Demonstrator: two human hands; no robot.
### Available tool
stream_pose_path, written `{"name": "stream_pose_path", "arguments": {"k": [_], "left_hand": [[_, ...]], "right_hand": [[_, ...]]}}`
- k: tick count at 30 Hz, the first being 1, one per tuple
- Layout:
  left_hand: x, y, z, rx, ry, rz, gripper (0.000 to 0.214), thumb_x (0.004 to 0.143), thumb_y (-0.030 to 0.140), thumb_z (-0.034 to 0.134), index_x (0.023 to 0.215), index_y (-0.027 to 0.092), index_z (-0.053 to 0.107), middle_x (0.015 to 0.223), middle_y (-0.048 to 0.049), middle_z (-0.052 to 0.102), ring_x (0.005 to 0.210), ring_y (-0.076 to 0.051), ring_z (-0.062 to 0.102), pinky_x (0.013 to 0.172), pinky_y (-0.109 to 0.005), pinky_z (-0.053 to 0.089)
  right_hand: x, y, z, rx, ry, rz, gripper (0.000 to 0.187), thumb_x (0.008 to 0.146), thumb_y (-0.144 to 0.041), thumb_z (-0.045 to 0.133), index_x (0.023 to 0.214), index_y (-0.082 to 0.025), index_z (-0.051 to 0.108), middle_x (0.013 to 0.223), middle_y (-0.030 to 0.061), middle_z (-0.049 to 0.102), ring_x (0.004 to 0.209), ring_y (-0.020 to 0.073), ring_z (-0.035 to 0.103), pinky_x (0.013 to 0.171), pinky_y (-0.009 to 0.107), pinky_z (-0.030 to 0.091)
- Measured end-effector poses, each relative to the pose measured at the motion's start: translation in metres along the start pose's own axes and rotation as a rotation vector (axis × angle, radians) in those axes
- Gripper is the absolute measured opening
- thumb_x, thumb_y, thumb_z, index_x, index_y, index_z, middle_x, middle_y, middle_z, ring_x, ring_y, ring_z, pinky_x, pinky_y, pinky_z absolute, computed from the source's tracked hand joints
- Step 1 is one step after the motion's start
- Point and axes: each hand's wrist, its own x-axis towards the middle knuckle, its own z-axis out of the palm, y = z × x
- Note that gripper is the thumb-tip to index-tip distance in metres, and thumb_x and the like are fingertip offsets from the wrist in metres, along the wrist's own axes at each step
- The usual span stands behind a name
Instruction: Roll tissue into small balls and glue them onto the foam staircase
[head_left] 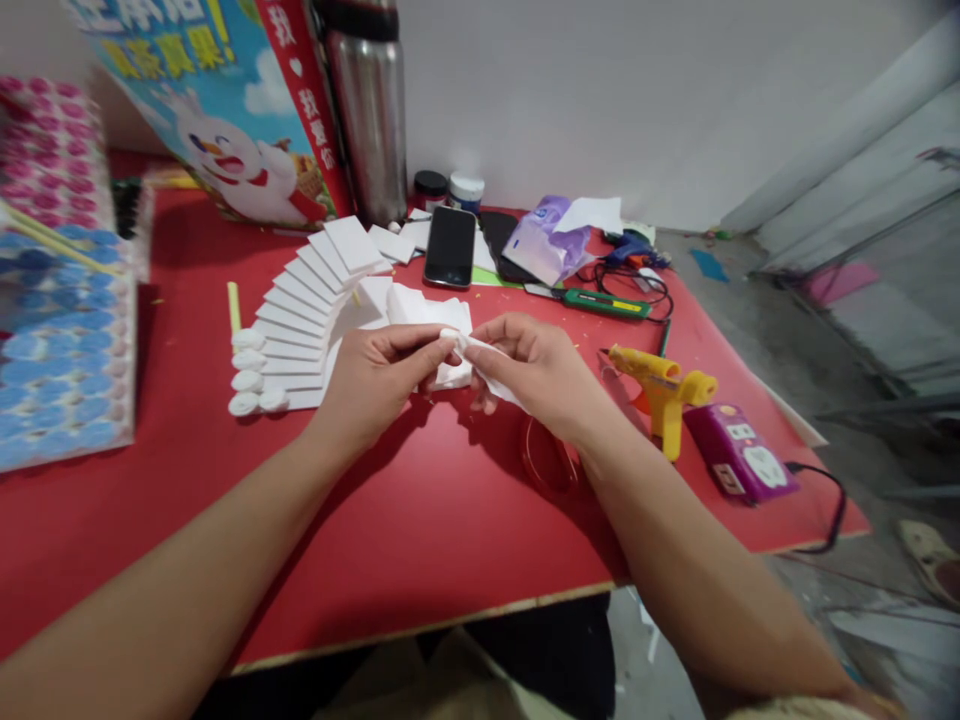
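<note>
Between my two hands, above the red table [420, 520], is a white strip [491, 362], partly rolled at its left end; whether it is paper or cloth I cannot tell. My left hand [390, 370] pinches the rolled end between thumb and fingers. The strip's loose length runs under the thumb of my right hand [529, 365], which is closed on it. Behind my hands lies a pile of white sheets [427, 308]. To the left, white cards [296, 305] are fanned out, and several small white rolled rosettes [247, 382] sit at their near end.
A yellow glue gun [664, 385] and a purple power strip [742, 455] with a cord stand at right. Behind are a green-handled cutter [607, 303], a phone [450, 245] and a steel bottle [369, 120]. Trays of blue rosettes [64, 350] and pink rosettes [56, 150] fill the left.
</note>
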Motion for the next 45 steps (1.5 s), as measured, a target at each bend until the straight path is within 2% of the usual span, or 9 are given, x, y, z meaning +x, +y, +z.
{"name": "stream_pose_path", "arguments": {"k": [6,12,19,23,26,30,34,41,45], "left_hand": [[-0.004,-0.002,0.005,-0.031,0.030,-0.015,0.023,0.080,0.037,0.081,0.094,0.018,0.084,0.060,0.0001,0.068,0.050,-0.011,0.056,0.048,-0.023,0.048],[-0.007,-0.005,0.004,0.030,0.064,0.062,0.020,0.078,0.032,0.084,0.093,0.019,0.085,0.058,-0.0005,0.070,0.051,-0.014,0.063,0.045,-0.023,0.048],[-0.013,-0.011,0.007,0.185,0.111,0.251,0.008,0.083,0.031,0.081,0.085,0.024,0.084,0.080,-0.0024,0.079,0.062,-0.015,0.069,0.060,-0.026,0.055],[-0.013,-0.004,0.007,0.091,0.026,0.127,0.018,0.085,0.034,0.078,0.095,0.020,0.083,0.074,-0.0033,0.077,0.057,-0.015,0.068,0.050,-0.024,0.053],[-0.008,0.003,0.005,-0.031,-0.073,0.009,0.022,0.083,0.034,0.079,0.097,0.016,0.083,0.064,-0.0030,0.073,0.053,-0.016,0.067,0.052,-0.025,0.056],[-0.002,0.002,0.002,-0.118,-0.129,-0.042,0.028,0.080,0.038,0.083,0.098,0.016,0.083,0.067,-0.0038,0.074,0.054,-0.016,0.067,0.055,-0.028,0.058],[-0.005,-0.002,0.005,-0.081,-0.120,0.034,0.030,0.086,0.042,0.077,0.103,0.019,0.083,0.074,-0.0035,0.075,0.062,-0.016,0.069,0.062,-0.029,0.059],[-0.015,-0.004,0.012,0.105,-0.058,0.240,0.024,0.095,0.038,0.066,0.092,0.021,0.083,0.075,-0.0017,0.072,0.066,-0.014,0.066,0.068,-0.025,0.055],[-0.013,-0.005,0.011,0.122,-0.024,0.211,0.025,0.097,0.038,0.063,0.101,0.020,0.080,0.074,-0.0017,0.071,0.063,-0.014,0.064,0.063,-0.025,0.053]], "right_hand": [[-0.005,0.004,0.009,-0.227,0.173,-0.142,0.025,0.089,-0.039,0.074,0.081,-0.018,0.063,0.053,-0.0018,0.066,0.043,0.0129,0.061,0.045,0.023,0.042],[-0.011,-0.003,0.008,-0.192,0.092,-0.172,0.025,0.091,-0.040,0.071,0.082,-0.017,0.065,0.057,-0.0023,0.067,0.041,0.0120,0.060,0.044,0.023,0.045],[-0.010,-0.001,0.008,-0.220,0.061,-0.130,0.024,0.092,-0.039,0.070,0.081,-0.017,0.066,0.052,-0.0031,0.064,0.038,0.0127,0.060,0.040,0.022,0.042],[-0.009,-0.003,0.005,-0.176,0.074,-0.113,0.028,0.088,-0.043,0.074,0.081,-0.017,0.066,0.057,-0.0018,0.067,0.038,0.0126,0.060,0.039,0.023,0.043],[-0.008,-0.007,0.001,-0.143,0.066,-0.109,0.034,0.086,-0.048,0.076,0.082,-0.016,0.066,0.061,-0.0009,0.068,0.038,0.0121,0.059,0.039,0.024,0.045],[-0.007,-0.010,-0.003,-0.143,0.014,-0.141,0.038,0.085,-0.053,0.076,0.085,-0.015,0.067,0.064,0.0001,0.070,0.042,0.0117,0.061,0.044,0.024,0.048],[-0.009,-0.007,-0.003,-0.159,-0.001,-0.201,0.038,0.089,-0.054,0.072,0.091,-0.016,0.067,0.069,0.0020,0.074,0.046,0.0118,0.063,0.047,0.024,0.049],[-0.013,-0.002,0.007,-0.308,0.110,-0.236,0.027,0.093,-0.044,0.070,0.088,-0.017,0.065,0.068,0.0018,0.074,0.048,0.0121,0.064,0.053,0.024,0.050],[-0.009,-0.003,0.006,-0.103,0.051,-0.166,0.030,0.089,-0.047,0.074,0.088,-0.019,0.062,0.071,0.0017,0.074,0.053,0.0150,0.068,0.055,0.026,0.054]]}}
